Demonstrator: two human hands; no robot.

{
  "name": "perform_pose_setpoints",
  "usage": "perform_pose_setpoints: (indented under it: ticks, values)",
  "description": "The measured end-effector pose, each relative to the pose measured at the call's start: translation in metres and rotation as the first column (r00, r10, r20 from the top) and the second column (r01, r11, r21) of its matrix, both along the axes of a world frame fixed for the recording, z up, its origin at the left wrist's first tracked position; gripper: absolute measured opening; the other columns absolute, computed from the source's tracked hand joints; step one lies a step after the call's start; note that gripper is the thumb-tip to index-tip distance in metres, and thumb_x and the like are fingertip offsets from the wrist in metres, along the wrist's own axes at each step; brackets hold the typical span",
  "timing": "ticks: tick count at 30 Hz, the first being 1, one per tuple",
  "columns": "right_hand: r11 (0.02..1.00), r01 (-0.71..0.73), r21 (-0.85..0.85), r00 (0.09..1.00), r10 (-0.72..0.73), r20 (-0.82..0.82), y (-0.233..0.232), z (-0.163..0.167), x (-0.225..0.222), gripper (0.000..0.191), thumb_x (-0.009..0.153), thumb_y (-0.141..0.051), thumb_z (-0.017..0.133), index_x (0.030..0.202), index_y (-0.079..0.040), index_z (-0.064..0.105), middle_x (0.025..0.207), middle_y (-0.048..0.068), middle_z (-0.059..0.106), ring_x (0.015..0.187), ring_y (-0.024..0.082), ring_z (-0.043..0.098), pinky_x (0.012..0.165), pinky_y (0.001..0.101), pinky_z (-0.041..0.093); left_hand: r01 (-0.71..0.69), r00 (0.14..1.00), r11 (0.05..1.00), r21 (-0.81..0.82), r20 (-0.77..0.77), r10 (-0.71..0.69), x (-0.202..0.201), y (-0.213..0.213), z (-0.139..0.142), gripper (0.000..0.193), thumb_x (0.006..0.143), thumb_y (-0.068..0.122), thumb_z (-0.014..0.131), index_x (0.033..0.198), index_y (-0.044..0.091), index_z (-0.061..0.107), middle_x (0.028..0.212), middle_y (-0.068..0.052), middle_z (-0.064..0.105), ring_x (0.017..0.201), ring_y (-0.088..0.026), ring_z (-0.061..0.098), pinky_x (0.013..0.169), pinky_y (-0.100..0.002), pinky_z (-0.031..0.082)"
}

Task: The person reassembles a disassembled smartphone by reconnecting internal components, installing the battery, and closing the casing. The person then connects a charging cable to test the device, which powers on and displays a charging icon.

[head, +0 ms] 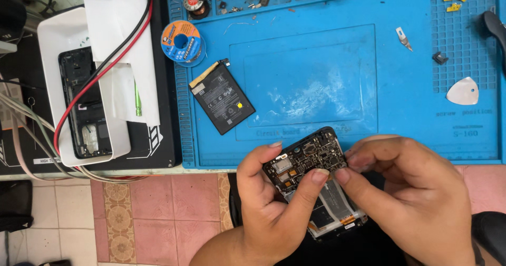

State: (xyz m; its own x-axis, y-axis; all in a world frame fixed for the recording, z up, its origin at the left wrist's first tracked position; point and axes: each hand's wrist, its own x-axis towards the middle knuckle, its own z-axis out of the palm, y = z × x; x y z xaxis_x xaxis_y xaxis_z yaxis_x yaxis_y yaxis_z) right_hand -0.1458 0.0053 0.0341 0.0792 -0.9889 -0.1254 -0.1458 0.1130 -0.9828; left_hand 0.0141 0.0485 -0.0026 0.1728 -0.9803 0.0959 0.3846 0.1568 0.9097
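Below the near edge of the blue mat, over the tiled floor, both hands hold an opened phone with its back cover off. Its circuit board faces up at the far end, and a pale battery bay shows nearer the person. The left hand grips the phone from the left, thumb laid across the board's near edge and forefinger curled over the top corner. The right hand pinches the board's right edge between thumb and forefinger, the other fingers curled loosely above.

On the mat, well apart from the phone, lies a black battery, tilted, with a yellow dot on it. Just beyond it sits a blue solder spool. A white pick rests near the mat's right side, and a small metal blade lies farther back. Left of the mat, a white tray holds a black phone frame, with paper sheets and red and black wires crossing over it.
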Motion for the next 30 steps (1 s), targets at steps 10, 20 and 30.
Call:
perform_pose_setpoints:
  ticks: [10, 20, 30]
  values:
    - [0.969, -0.181, 0.169, 0.952, 0.13, 0.278, -0.002, -0.028, -0.024, 0.016, 0.088, 0.011, 0.073, 0.097, 0.003, 0.064, 0.116, 0.013, 0.067, 0.097, 0.015, 0.065, 0.078, 0.0275, 0.055, 0.003, 1.0, 0.999, 0.038, 0.001, -0.003, -0.003, 0.006, -0.008, 0.058, 0.103, -0.012, 0.065, 0.146, 0.005, 0.03, 0.125, -0.022, 0.067, 0.112, -0.021, 0.071, 0.096, -0.033, 0.061]
    - [0.968, -0.252, -0.006, 0.939, 0.246, 0.239, 0.004, -0.031, -0.038, 0.015, 0.086, 0.007, 0.075, 0.098, 0.002, 0.067, 0.115, 0.014, 0.069, 0.101, 0.016, 0.067, 0.084, 0.0284, 0.057, 0.04, 0.996, 0.998, 0.039, -0.078, -0.036, -0.004, 0.012, -0.008, 0.058, 0.103, -0.013, 0.065, 0.146, 0.006, 0.03, 0.127, -0.022, 0.065, 0.113, -0.021, 0.07, 0.098, -0.034, 0.061]
    - [0.955, -0.231, 0.185, 0.926, 0.157, 0.343, 0.002, -0.044, -0.038, 0.033, 0.08, 0.009, 0.075, 0.113, 0.006, 0.071, 0.097, 0.013, 0.074, 0.09, 0.015, 0.07, 0.078, 0.0284, 0.057, 0.035, 0.998, 0.999, 0.005, -0.047, -0.035, -0.001, 0.014, -0.015, 0.057, 0.102, -0.014, 0.064, 0.145, 0.004, 0.031, 0.13, -0.023, 0.064, 0.116, -0.022, 0.069, 0.101, -0.035, 0.059]
